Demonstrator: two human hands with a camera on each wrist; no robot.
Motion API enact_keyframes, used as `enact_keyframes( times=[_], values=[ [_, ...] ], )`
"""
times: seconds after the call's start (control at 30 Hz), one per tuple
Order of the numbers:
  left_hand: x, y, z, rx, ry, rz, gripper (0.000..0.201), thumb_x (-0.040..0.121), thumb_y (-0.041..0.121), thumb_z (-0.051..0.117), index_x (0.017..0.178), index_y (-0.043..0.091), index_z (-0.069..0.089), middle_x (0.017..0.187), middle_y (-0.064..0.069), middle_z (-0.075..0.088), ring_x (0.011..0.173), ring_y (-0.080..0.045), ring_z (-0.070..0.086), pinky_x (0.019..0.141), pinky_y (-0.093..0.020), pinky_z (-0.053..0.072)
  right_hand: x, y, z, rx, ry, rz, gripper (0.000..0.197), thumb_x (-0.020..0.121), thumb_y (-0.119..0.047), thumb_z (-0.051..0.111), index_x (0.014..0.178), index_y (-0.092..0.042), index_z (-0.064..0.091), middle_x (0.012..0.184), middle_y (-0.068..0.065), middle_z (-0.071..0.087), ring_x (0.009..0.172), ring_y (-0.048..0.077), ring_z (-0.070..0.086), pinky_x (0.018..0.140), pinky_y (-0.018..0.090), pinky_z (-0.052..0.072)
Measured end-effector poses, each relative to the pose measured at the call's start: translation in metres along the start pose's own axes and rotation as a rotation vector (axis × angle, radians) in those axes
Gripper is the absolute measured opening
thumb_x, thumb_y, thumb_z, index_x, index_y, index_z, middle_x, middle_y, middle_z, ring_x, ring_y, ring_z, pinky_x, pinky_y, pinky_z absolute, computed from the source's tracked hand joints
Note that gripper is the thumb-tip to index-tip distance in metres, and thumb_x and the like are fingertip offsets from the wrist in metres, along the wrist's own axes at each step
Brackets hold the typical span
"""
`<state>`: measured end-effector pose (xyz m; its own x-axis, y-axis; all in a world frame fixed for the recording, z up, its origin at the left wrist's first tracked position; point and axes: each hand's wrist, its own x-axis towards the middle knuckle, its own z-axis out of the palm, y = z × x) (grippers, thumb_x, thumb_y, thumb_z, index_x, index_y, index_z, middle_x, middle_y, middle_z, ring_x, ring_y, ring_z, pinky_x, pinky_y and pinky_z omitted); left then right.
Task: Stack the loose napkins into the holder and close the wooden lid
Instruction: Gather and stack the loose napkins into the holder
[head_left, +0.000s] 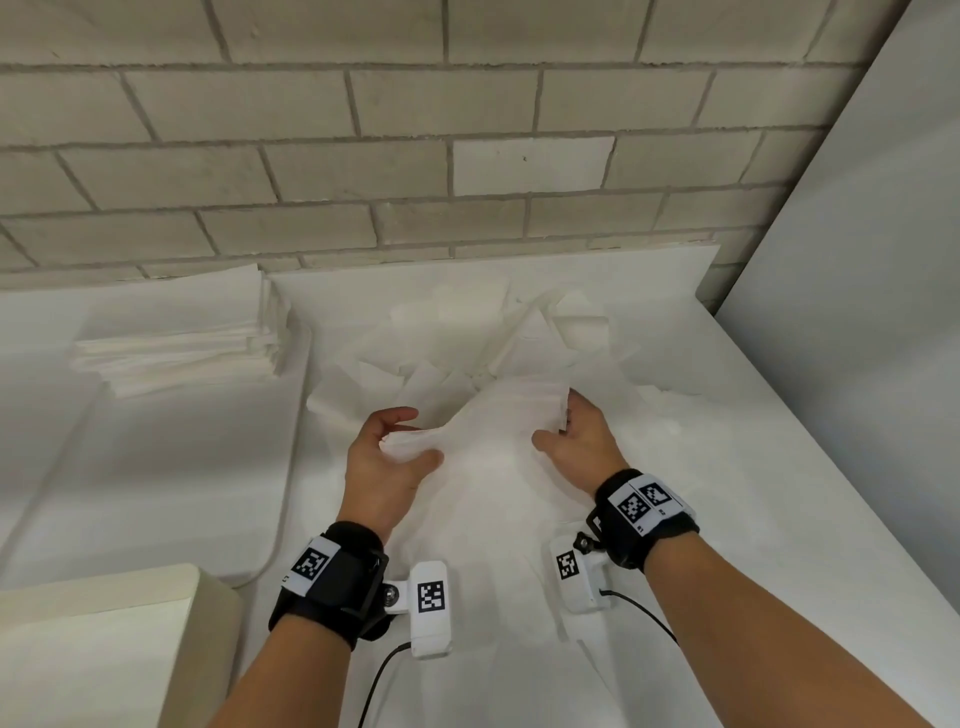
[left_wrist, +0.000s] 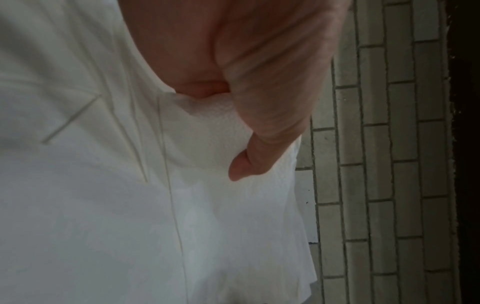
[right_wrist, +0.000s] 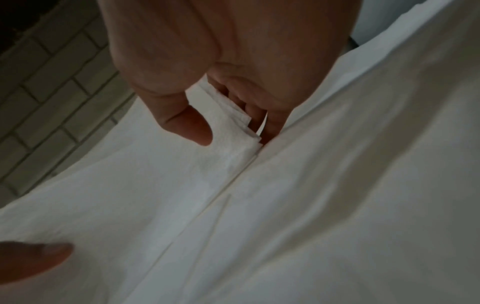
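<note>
Napkin bundle (head_left: 488, 421) held between both hands above the table (head_left: 727, 467) middle.

Left end is pinched by the left hand (head_left: 387, 457), thumb and curled fingers closed round it; right end is gripped by the right hand (head_left: 582, 441), thumb (right_wrist: 187, 125) on one face, fingers (right_wrist: 259, 107) behind. Loose napkins (head_left: 467, 343) are scattered behind the bundle, toward the back edge. A squared stack (head_left: 182, 338) is seen at back left by the brick wall (head_left: 363, 156). A beige box corner (head_left: 104, 649) sits at near left.
</note>
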<state>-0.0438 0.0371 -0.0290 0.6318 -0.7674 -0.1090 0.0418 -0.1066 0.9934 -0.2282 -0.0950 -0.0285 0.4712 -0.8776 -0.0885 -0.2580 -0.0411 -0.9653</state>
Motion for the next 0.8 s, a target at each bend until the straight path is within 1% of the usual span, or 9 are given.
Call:
enact_keyframes(
  times=[0.17, 0.27, 0.4, 0.47, 0.53, 0.6, 0.63, 0.7, 0.8],
  values=[
    [0.001, -0.002, -0.004, 0.01, -0.01, 0.002, 0.048, 0.075, -0.006, 0.078, 0.111, 0.022, 0.065, 0.101, 0.001, 0.066, 0.09, -0.015, 0.062, 0.074, -0.024, 0.051, 0.004, 0.001, -0.004, -0.044, -0.01, 0.005, 0.042, 0.077, 0.009, 0.067, 0.114, -0.01, 0.062, 0.109, 0.003, 0.069, 0.099, 0.015, 0.067, 0.086, 0.023, 0.053],
    [0.001, -0.005, -0.003, 0.008, -0.017, -0.007, 0.046, 0.076, -0.008, 0.076, 0.109, 0.021, 0.065, 0.099, 0.0, 0.065, 0.085, -0.016, 0.062, 0.068, -0.02, 0.052, 0.004, 0.0, -0.002, -0.018, -0.007, 0.019, 0.038, 0.077, 0.01, 0.067, 0.109, -0.009, 0.064, 0.107, 0.006, 0.071, 0.099, 0.02, 0.068, 0.088, 0.029, 0.055],
    [-0.001, -0.001, -0.005, -0.012, 0.0, 0.012, 0.041, 0.077, -0.009, 0.074, 0.103, 0.021, 0.067, 0.096, -0.002, 0.067, 0.081, -0.016, 0.064, 0.064, -0.022, 0.053, 0.001, 0.001, 0.001, -0.095, 0.015, 0.009, 0.023, 0.085, 0.004, 0.063, 0.104, -0.009, 0.068, 0.105, 0.007, 0.071, 0.098, 0.021, 0.067, 0.092, 0.035, 0.054],
    [-0.002, 0.008, -0.007, -0.017, -0.007, 0.072, 0.04, 0.078, -0.009, 0.074, 0.104, 0.02, 0.067, 0.094, 0.001, 0.066, 0.076, -0.01, 0.062, 0.062, -0.019, 0.051, -0.001, -0.004, -0.005, -0.036, 0.054, -0.015, 0.023, 0.086, 0.003, 0.065, 0.104, -0.01, 0.068, 0.105, 0.006, 0.071, 0.1, 0.02, 0.067, 0.092, 0.032, 0.054],
    [-0.004, 0.016, -0.009, -0.046, -0.027, 0.119, 0.041, 0.078, -0.009, 0.074, 0.106, 0.02, 0.067, 0.09, 0.005, 0.066, 0.072, -0.005, 0.061, 0.062, -0.016, 0.05, -0.008, -0.008, -0.014, 0.046, 0.059, -0.045, 0.029, 0.084, 0.005, 0.067, 0.104, -0.016, 0.067, 0.105, 0.003, 0.072, 0.099, 0.016, 0.067, 0.087, 0.023, 0.053],
    [-0.004, 0.018, -0.01, -0.045, -0.047, 0.138, 0.045, 0.076, -0.008, 0.077, 0.109, 0.021, 0.065, 0.089, 0.007, 0.067, 0.077, -0.002, 0.061, 0.067, -0.014, 0.05, -0.015, -0.007, -0.019, 0.032, 0.059, -0.1, 0.041, 0.08, 0.008, 0.071, 0.108, -0.021, 0.063, 0.105, -0.003, 0.069, 0.096, 0.008, 0.065, 0.081, 0.013, 0.05],
    [-0.003, 0.016, -0.009, -0.029, -0.061, 0.13, 0.049, 0.075, -0.008, 0.078, 0.111, 0.022, 0.064, 0.09, 0.008, 0.069, 0.082, -0.001, 0.061, 0.071, -0.014, 0.049, -0.017, -0.004, -0.02, -0.01, 0.062, -0.124, 0.048, 0.077, 0.009, 0.072, 0.112, -0.02, 0.061, 0.106, -0.004, 0.068, 0.095, 0.006, 0.063, 0.079, 0.009, 0.047],
    [-0.003, 0.011, -0.005, 0.005, -0.082, 0.092, 0.054, 0.073, -0.007, 0.081, 0.114, 0.022, 0.062, 0.095, 0.005, 0.072, 0.092, -0.002, 0.061, 0.076, -0.013, 0.048, -0.019, 0.0, -0.019, -0.044, 0.059, -0.153, 0.054, 0.073, 0.013, 0.073, 0.118, -0.014, 0.059, 0.106, 0.002, 0.068, 0.093, 0.003, 0.062, 0.08, 0.007, 0.044],
    [-0.002, 0.004, -0.004, 0.031, -0.075, 0.052, 0.053, 0.073, -0.006, 0.081, 0.114, 0.021, 0.061, 0.095, 0.003, 0.072, 0.088, -0.001, 0.064, 0.073, -0.013, 0.048, -0.019, 0.001, -0.014, -0.002, 0.065, -0.155, 0.049, 0.073, 0.018, 0.07, 0.11, -0.012, 0.061, 0.098, 0.011, 0.069, 0.084, -0.002, 0.064, 0.078, 0.009, 0.046]
  ],
)
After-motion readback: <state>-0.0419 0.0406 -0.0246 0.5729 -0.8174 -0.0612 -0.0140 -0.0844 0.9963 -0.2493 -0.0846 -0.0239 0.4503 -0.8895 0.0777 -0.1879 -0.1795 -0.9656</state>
